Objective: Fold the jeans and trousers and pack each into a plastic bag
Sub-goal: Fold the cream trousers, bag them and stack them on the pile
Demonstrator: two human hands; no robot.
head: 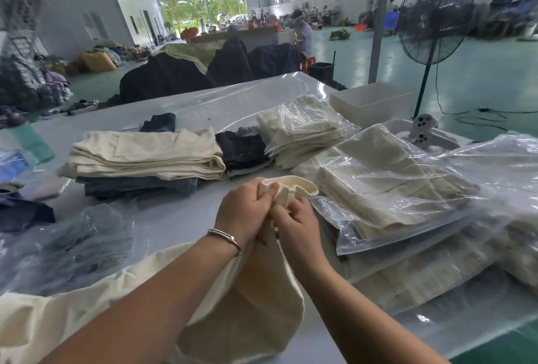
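Both hands, left hand and right hand, clench cream trousers' waistband beside the bagged pile; folding likely comes next.

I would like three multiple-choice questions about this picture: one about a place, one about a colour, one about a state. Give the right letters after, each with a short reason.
1. Where do the bagged cream trousers lie?
A. To the right of the hands
B. On the floor
C. Under the fan

2. What colour are the trousers that the hands hold?
A. Black
B. Cream
C. Red

3. What are the left hand and right hand doing?
A. Resting flat on the table
B. Holding a plastic bag open
C. Both gripping the cloth near its top edge

Answers:
1 A: the bagged pairs are stacked on the table to the right of the hands.
2 B: the cloth is pale cream.
3 C: the fingers of both hands close on the cloth.
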